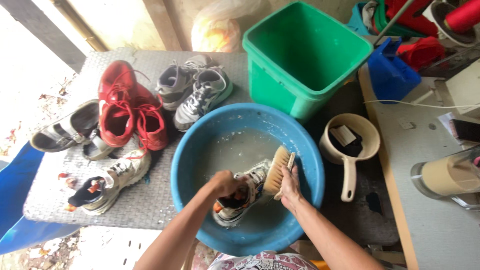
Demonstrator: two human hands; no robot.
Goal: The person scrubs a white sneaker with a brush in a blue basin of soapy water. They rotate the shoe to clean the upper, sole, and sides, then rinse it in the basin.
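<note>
A grey-and-white wet sneaker (240, 197) is lying in the round blue plastic basin (190, 165) of cloudy water, the left hand (225, 184) gripping its collar with curled fingers. Just beside them, the right hand (290, 187) is clasping a wooden bristle scrubbing brush (277, 169) against the sneaker's tongue.

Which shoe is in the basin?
The white sneaker, held by the left hand while the right hand presses a brush to it. All other shoes sit dry on the grey mat.

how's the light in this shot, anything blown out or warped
Head view: daylight blows out the upper left beyond the grey mat; wide-angle lens bends the green bucket and table edges; blue basin, shoe and brush stay evenly lit and sharp.
</note>
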